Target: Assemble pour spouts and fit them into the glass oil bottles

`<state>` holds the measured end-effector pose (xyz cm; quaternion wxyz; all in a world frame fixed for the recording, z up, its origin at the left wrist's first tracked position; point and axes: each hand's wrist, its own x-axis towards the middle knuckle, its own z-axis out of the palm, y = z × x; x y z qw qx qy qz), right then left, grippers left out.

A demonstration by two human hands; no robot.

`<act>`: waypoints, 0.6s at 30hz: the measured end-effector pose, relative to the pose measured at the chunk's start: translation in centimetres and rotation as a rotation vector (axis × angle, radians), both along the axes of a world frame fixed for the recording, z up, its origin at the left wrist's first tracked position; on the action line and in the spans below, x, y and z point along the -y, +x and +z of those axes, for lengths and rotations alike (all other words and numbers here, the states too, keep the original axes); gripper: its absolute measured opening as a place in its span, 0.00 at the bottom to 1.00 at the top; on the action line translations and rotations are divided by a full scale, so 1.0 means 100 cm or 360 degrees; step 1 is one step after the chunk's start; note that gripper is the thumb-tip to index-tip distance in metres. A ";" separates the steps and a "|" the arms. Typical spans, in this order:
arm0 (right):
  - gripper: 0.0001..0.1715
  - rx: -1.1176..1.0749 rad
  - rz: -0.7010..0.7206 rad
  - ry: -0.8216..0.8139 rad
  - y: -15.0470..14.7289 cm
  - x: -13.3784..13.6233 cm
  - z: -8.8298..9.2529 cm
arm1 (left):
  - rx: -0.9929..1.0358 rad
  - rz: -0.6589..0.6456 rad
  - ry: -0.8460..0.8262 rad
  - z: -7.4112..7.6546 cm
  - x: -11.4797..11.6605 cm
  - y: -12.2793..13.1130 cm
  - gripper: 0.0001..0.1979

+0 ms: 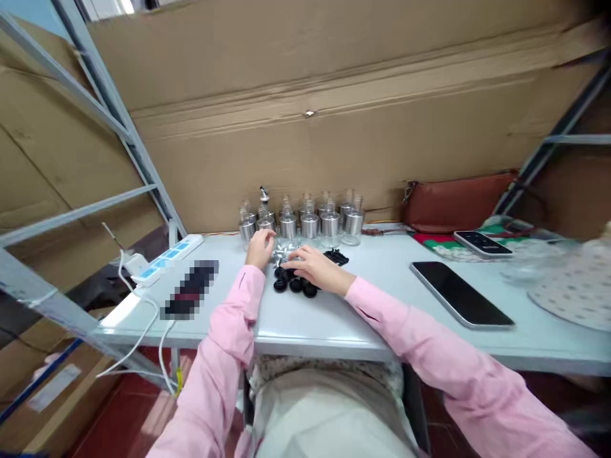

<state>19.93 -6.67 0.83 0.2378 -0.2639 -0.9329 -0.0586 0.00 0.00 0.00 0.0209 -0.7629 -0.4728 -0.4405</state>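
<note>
My left hand [260,248] is at the left edge of a small pile of shiny metal pour spouts [278,256]. Its fingers curl inward, and what they may hold is hidden. From the right, my right hand [315,264] reaches over the same pile with its fingers stretched out and slightly apart, close to the metal pieces. Below it lie several round black caps [296,285]. Thin black pieces [337,256] lie just to its right. Behind both hands stand several glass bottles [329,222] with metal sleeves; one at the back bears a pour spout [264,195].
A white power strip [167,259] with cables and a blurred dark item [191,289] lie on the left of the table [305,327]. To the right are a large phone [461,294], a smaller phone [482,243] and a brown bag [453,202]. Cardboard [286,152] rises behind.
</note>
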 end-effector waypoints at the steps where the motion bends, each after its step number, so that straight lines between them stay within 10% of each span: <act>1: 0.18 0.0008 -0.0003 -0.0009 -0.001 -0.001 -0.001 | 0.0001 -0.0008 -0.0003 0.000 0.000 0.000 0.08; 18: 0.03 -0.0178 0.0216 -0.0424 0.014 0.007 0.019 | 0.0106 -0.0053 0.0016 0.002 0.005 0.003 0.08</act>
